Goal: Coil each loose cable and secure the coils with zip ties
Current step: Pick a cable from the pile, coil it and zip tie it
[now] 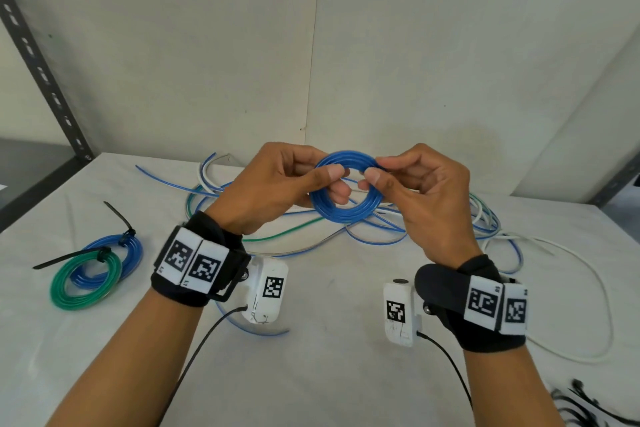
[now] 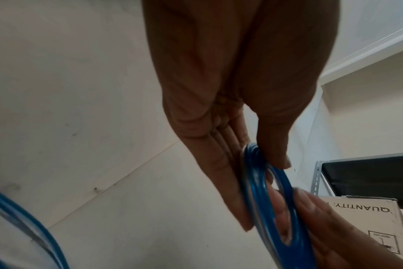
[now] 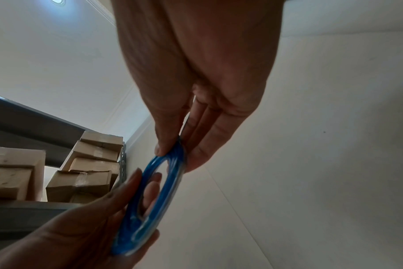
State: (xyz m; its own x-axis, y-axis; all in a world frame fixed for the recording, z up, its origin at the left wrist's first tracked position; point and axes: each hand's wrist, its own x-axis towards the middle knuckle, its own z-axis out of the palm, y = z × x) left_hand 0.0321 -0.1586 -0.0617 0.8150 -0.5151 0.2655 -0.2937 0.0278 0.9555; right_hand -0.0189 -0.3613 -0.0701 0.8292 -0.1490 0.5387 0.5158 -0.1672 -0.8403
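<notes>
A tight blue cable coil point(image 1: 346, 211) hangs in the air above the table, held between both hands. My left hand point(image 1: 294, 180) pinches its left side with thumb over fingers, and my right hand point(image 1: 408, 180) pinches its upper right side. The left wrist view shows the blue coil point(image 2: 255, 174) squeezed between thumb and fingers; the right wrist view shows the same blue coil point(image 3: 173, 163) pinched likewise. At the table's left lie a green coil point(image 1: 83, 284) and a blue coil point(image 1: 128, 250), each bound with a black zip tie point(image 1: 65, 258).
A tangle of loose blue, white and green cables point(image 1: 485, 232) sprawls across the back and right of the white table point(image 1: 329, 374). Spare black zip ties point(image 1: 581, 406) lie at the front right corner. A dark shelf upright point(image 1: 41, 76) stands at left.
</notes>
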